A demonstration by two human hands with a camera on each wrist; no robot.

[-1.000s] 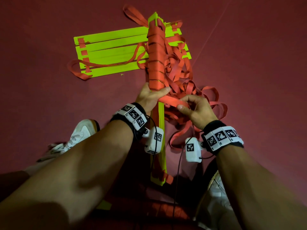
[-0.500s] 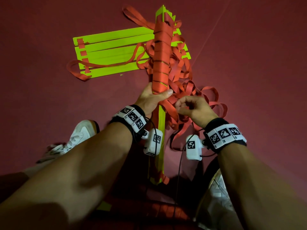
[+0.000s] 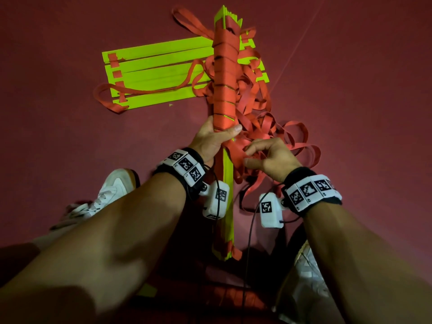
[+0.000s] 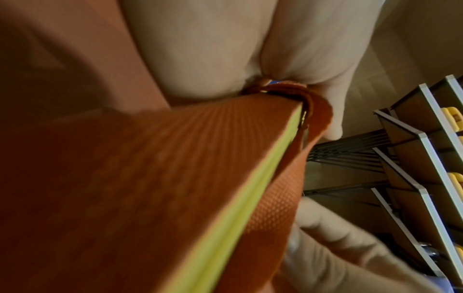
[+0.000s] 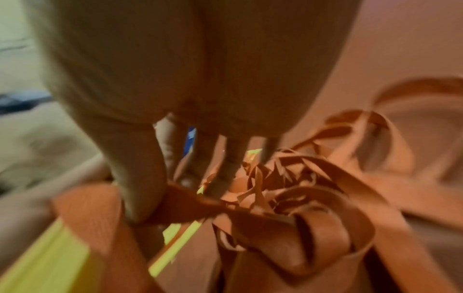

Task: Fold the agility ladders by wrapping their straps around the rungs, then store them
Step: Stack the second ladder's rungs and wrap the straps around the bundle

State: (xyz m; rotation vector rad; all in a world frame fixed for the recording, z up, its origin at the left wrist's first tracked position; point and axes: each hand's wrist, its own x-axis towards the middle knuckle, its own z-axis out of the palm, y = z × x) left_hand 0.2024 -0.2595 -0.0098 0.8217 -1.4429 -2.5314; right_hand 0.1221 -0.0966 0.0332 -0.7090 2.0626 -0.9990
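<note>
Left hand is wrapped round the stack of yellow-green rungs, thumb across the lowest red turn, gripping it at the edge of the wrapped part. Its long axis runs away from the person, far end raised and near end down between the shoes. Right hand sits just to the right of the stack, a little nearer the body, fingers curled and pinching the red strap where it leaves the last turn. By my reading, the next turn depends on this: the strap comes off the stack's right side, so the right hand is better placed to carry it across the bare rungs below the left thumb. Loose strap lies in a tangled heap to the right and beyond, likely to snag or twist as it feeds. A second ladder lies flat on the red floor to the far left, unwrapped, its strap trailing. White shoes flank the near end.
</note>
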